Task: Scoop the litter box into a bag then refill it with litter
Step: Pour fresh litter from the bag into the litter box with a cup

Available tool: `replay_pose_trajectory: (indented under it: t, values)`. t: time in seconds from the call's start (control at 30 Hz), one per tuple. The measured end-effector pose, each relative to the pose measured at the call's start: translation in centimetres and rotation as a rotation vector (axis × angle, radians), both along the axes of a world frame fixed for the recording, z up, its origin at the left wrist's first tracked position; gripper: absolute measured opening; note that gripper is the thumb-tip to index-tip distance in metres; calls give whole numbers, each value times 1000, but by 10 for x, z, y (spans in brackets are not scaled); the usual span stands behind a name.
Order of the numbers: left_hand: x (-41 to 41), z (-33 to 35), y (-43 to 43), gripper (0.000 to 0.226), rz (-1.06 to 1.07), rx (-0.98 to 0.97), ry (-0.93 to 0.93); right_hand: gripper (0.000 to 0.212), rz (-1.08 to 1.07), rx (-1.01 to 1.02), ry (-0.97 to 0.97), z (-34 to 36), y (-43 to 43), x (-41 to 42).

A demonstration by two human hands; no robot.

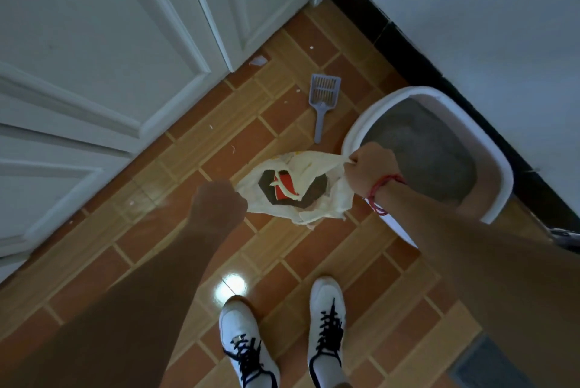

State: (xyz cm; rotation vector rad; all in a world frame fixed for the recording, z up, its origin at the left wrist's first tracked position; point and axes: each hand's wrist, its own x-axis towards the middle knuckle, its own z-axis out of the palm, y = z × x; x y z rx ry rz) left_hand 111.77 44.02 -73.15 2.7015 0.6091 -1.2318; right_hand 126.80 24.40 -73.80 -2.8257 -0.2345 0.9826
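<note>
Between both fists: bag (340, 196), mouth spread open. Left hand (219, 202) clenched on its near-left edge; right hand (370, 168) grasping a twisted handle. Beyond the bag: scoop (323, 98), flat on floor tiles (276, 114), long axis running away from the person, handle end nearer, closer to the right hand. Litter box (351, 133) just right of it. Bag print red and dark; no legible writing.

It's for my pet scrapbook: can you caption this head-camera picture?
The left hand and right hand hold a plastic bag open beside the litter box, scoop lying on the tiled floor.
</note>
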Motion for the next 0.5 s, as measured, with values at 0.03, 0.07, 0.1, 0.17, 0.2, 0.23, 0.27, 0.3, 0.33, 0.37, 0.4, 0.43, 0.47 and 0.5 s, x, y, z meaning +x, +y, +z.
replay_pose_trajectory:
  t: [0.03, 0.07, 0.1, 0.17, 0.2, 0.23, 0.27, 0.3, 0.33, 0.37, 0.4, 0.43, 0.47, 0.5]
  values:
    - [2, 2, -1, 30, 19, -14, 19, 23, -18, 13, 8, -2, 0, -1]
    - [2, 5, -1, 28, 164, -60, -45, 26, -29, 28, 13, -3, 1, -2]
    - [7, 7, 2, 26, 259, -59, -78, 30, -35, 41, 12, -3, 3, -2]
    - [15, 12, 2, 21, 327, -90, -206, 36, -34, 65, 0, -2, 5, -2]
    - [19, 11, 4, 20, 300, -111, -234, 35, -27, 74, -6, -2, 6, -2]
    - [25, 11, 5, 20, 286, -132, -248, 30, -24, 82, -7, 0, 6, -2]
    - [30, 8, 7, 21, 249, -136, -284, 22, -18, 89, -3, 0, 6, -2]
    - [37, 5, 10, 25, 238, -138, -322, 16, -9, 100, -10, 0, 6, -1]
    - [44, 1, 12, 30, 232, -132, -356, 20, 7, 100, -18, -1, 5, -2]
    - [51, -2, 13, 33, 215, -116, -391, 23, 25, 96, -19, -1, 3, -2]
    - [58, -4, 13, 36, 207, -99, -412, 25, 46, 94, -19, 0, 2, -3]
    - [64, -4, 13, 37, 208, -92, -425, 25, 66, 94, -17, 0, -1, -4]
    - [70, -1, 13, 34, 242, -98, -435, 24, 82, 91, -12, 1, -3, -6]
    - [73, -2, 14, 27, 266, -95, -448, 24, 91, 88, -9, 2, -5, -8]
